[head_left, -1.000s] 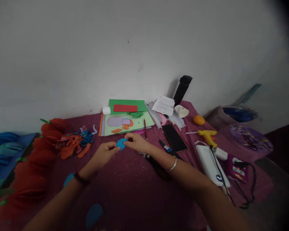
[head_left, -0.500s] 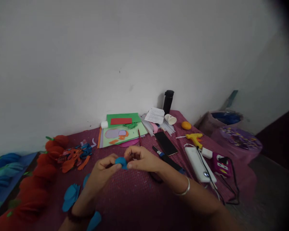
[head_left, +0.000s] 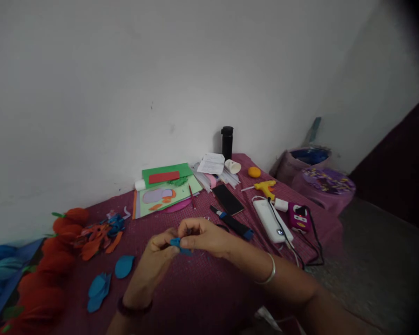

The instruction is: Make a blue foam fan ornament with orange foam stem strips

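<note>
Both of my hands meet over the maroon mat [head_left: 202,288] at the middle of the view. My left hand [head_left: 157,256] and my right hand [head_left: 204,238] pinch a small blue paper piece [head_left: 179,244] between their fingertips; the piece looks folded or squeezed, mostly hidden by the fingers. A silver bangle sits on my right wrist and a dark band on my left. Loose blue paper petals [head_left: 106,279] lie on the mat to the left of my left forearm.
Orange and blue paper scraps [head_left: 103,231] and orange paper flowers [head_left: 56,251] lie left. Green and red paper sheets [head_left: 165,184] sit by the wall, a black bottle [head_left: 226,142] behind. Phone [head_left: 228,199], blue-black tool [head_left: 232,223], yellow glue gun [head_left: 264,187], white power bank [head_left: 272,219] are at right.
The camera has swung, and my hands have drawn nearer to me. The blue piece went from a flat round disc to a smaller squeezed shape between my fingers.
</note>
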Action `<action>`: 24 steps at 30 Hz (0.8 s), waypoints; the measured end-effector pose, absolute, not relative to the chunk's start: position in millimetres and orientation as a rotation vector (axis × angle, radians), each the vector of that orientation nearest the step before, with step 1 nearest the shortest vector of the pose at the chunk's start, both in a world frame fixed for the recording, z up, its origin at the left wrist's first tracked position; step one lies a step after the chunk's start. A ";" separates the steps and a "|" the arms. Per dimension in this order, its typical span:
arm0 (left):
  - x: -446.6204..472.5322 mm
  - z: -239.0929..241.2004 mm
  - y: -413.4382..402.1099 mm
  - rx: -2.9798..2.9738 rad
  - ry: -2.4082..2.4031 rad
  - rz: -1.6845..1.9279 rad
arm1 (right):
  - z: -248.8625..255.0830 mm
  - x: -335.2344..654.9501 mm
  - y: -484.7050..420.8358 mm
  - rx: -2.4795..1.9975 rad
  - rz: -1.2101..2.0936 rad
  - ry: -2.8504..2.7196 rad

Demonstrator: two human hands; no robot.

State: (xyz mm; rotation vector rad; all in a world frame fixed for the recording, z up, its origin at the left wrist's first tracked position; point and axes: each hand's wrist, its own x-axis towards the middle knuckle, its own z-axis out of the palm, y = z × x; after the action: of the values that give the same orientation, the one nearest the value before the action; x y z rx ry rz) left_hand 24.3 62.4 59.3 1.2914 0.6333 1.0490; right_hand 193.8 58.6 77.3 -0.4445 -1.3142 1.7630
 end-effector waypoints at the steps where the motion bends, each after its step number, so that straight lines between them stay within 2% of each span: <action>1: 23.6 60.9 62.4 1.343 0.628 1.055 | 76.6 194.7 56.6 -0.434 1.773 -1.302; 8: 19.0 74.8 57.9 1.749 0.665 1.124 | 82.5 202.3 40.1 -0.459 1.659 -1.316; 24: 24.3 53.9 46.7 1.771 0.539 1.158 | 88.1 211.1 22.1 -0.471 1.573 -1.414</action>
State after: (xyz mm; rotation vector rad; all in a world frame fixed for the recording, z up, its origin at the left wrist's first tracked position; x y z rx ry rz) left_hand 24.3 46.7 53.9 1.7714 0.5386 1.1575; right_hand 211.1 22.1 88.1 -0.4706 -1.4137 1.5726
